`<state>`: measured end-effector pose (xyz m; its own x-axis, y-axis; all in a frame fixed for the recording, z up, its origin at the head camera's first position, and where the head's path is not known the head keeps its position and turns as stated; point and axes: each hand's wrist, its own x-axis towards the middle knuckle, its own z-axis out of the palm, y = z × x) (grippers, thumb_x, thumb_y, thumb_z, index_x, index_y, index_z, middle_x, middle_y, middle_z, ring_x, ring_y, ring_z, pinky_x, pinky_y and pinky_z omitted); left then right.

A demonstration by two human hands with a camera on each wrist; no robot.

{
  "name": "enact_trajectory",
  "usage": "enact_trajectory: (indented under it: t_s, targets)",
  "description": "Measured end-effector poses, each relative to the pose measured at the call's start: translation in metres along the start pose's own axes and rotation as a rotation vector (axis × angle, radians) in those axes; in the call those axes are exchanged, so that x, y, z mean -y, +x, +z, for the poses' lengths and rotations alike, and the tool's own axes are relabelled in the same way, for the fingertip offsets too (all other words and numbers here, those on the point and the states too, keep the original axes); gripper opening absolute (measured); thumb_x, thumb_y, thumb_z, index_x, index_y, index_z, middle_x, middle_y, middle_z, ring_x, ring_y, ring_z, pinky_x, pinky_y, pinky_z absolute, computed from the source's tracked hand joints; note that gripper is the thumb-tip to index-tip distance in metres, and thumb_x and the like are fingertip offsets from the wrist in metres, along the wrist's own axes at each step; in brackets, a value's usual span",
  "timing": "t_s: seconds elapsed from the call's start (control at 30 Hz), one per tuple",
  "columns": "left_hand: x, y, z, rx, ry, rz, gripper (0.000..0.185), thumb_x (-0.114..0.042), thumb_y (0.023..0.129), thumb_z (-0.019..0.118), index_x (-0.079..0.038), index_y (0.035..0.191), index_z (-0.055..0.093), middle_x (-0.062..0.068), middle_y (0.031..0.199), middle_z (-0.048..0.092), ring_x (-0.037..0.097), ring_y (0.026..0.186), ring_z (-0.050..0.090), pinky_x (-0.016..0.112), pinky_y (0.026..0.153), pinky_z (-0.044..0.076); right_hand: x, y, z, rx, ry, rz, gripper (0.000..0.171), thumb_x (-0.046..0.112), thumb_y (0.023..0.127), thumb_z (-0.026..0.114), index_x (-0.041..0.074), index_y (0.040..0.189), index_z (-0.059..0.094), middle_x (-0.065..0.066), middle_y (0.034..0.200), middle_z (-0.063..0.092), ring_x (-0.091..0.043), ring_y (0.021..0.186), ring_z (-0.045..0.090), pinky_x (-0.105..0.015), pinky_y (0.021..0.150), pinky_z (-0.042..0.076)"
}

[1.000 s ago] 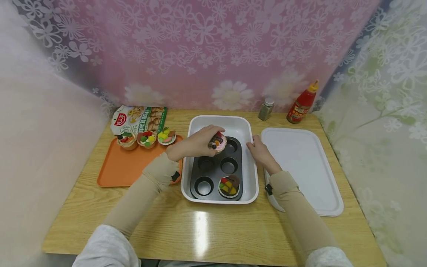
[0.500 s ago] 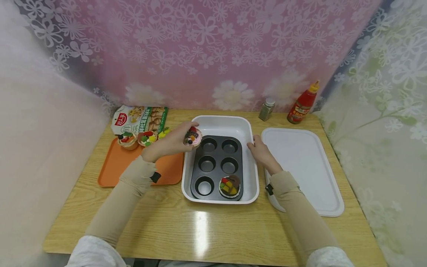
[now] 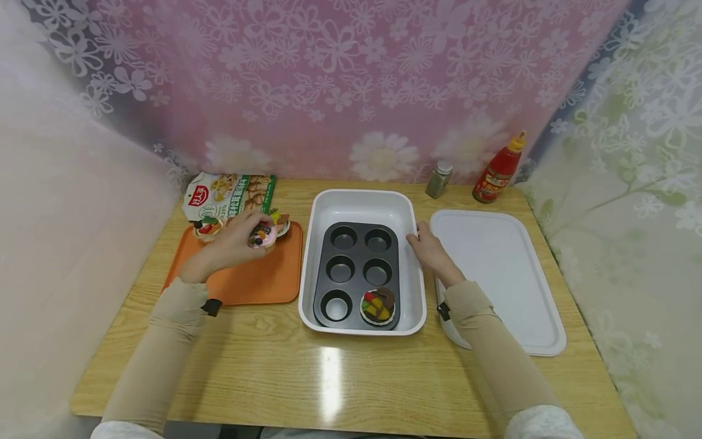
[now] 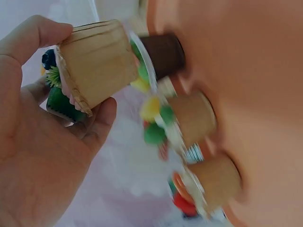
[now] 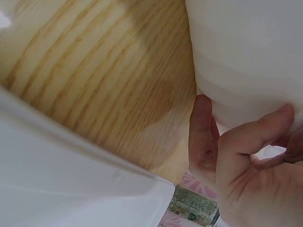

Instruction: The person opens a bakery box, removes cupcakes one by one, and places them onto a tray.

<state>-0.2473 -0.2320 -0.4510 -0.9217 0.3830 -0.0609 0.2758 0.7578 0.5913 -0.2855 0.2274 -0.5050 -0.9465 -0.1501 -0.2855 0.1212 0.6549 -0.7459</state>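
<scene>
My left hand (image 3: 233, 244) pinches a toy cupcake (image 3: 262, 236) with pink frosting and berries over the orange tray (image 3: 252, 283). The left wrist view shows this cupcake's tan paper cup (image 4: 99, 61) tilted between thumb and fingers. Several other cupcakes stand along the tray's back edge, one in a brown cup (image 4: 163, 54). My right hand (image 3: 430, 250) grips the right rim of a white basin (image 3: 362, 204), thumb over the edge, fingers against the outer wall. Inside the basin lies a dark muffin pan (image 3: 356, 280); a fruit-and-chocolate cupcake (image 3: 377, 306) fills its front right cup.
Right of the basin lies a white lid or tray (image 3: 496, 274), partly under the right forearm. Behind it stand a spice jar (image 3: 439, 180) and a red sauce bottle (image 3: 496, 171). A food packet (image 3: 227, 196) leans at the back left. Wooden table (image 3: 329, 384) extends in front.
My left hand has carried the pink-frosted cupcake from above the muffin pan leftward to the orange tray. The right hand has stayed on the basin's rim.
</scene>
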Motion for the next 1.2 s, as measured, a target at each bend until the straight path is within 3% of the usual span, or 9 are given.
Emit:
enact_trajectory:
  t_s: [0.27, 0.47, 0.77, 1.2]
  targets:
    - [0.032, -0.035, -0.008, -0.029, 0.052, -0.093, 0.046, -0.018, 0.095, 0.077, -0.01, 0.135, 0.056, 0.021, 0.139, 0.049, 0.04, 0.123, 0.05, 0.06, 0.098, 0.048, 0.003, -0.001, -0.002, 0.002, -0.008, 0.002, 0.049, 0.029, 0.114, 0.033, 0.001, 0.154, 0.028, -0.032, 0.154, 0.046, -0.045, 0.136, 0.054, -0.059, 0.11, 0.049]
    - [0.057, -0.049, -0.004, -0.044, 0.052, -0.152, 0.05, -0.018, 0.095, 0.077, -0.005, 0.137, 0.054, 0.032, 0.147, 0.042, 0.046, 0.125, 0.05, 0.062, 0.101, 0.047, 0.003, -0.001, -0.002, 0.008, -0.004, 0.011, 0.05, 0.028, 0.114, 0.033, 0.0, 0.155, 0.027, -0.033, 0.156, 0.044, -0.046, 0.139, 0.053, -0.06, 0.112, 0.049]
    - [0.074, -0.057, 0.001, -0.066, 0.047, -0.173, 0.053, -0.018, 0.094, 0.078, 0.001, 0.136, 0.053, 0.032, 0.14, 0.044, 0.046, 0.127, 0.043, 0.061, 0.103, 0.042, 0.004, -0.002, -0.002, 0.005, -0.01, -0.006, 0.05, 0.026, 0.114, 0.033, -0.002, 0.155, 0.027, -0.034, 0.158, 0.042, -0.048, 0.142, 0.05, -0.06, 0.113, 0.047]
    - [0.078, -0.06, 0.001, -0.027, -0.013, -0.183, 0.057, -0.012, 0.093, 0.077, -0.003, 0.141, 0.049, 0.032, 0.148, 0.036, 0.046, 0.13, 0.042, 0.063, 0.106, 0.041, 0.003, -0.001, -0.001, 0.006, -0.001, 0.02, 0.05, 0.028, 0.114, 0.034, 0.0, 0.156, 0.026, -0.032, 0.157, 0.043, -0.045, 0.14, 0.052, -0.06, 0.112, 0.048]
